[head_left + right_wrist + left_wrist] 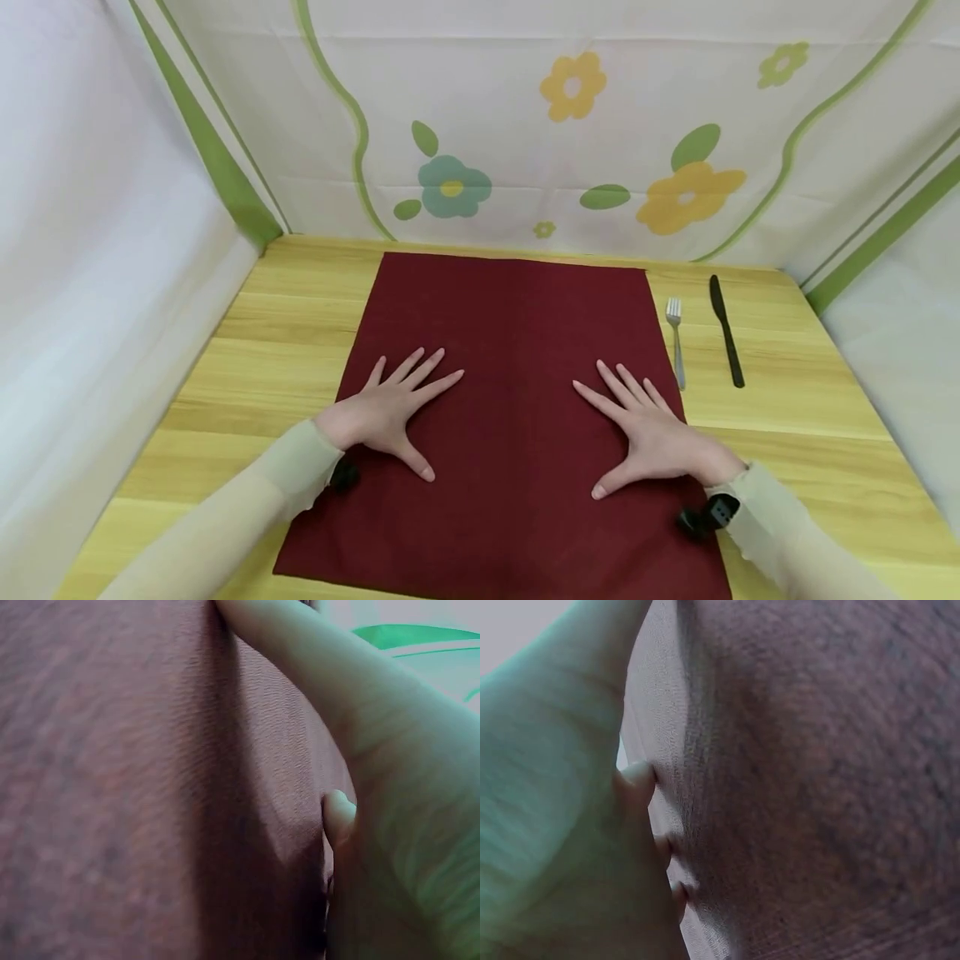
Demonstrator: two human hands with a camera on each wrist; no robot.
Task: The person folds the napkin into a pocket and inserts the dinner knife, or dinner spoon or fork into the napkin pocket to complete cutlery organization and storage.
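A dark red cloth (pixel 517 333) lies spread over the middle of the wooden table, with a faint crease down its centre. On its left half rests my left hand (pixel 390 412), palm down with fingers spread. My right hand (pixel 651 433) lies the same way near the cloth's right edge. In the left wrist view the fingertips (pixel 639 780) of that hand meet the cloth (pixel 840 780). The right wrist view likewise shows a thumb and a fingertip (pixel 339 814) against the fabric (pixel 112 787).
Right of the cloth, a fork (pixel 677 342) with a silver head lies close to its edge, beside a black knife (pixel 726 333). White curtains with printed flowers (pixel 453 187) enclose the wooden table (pixel 247 350) at the back and sides.
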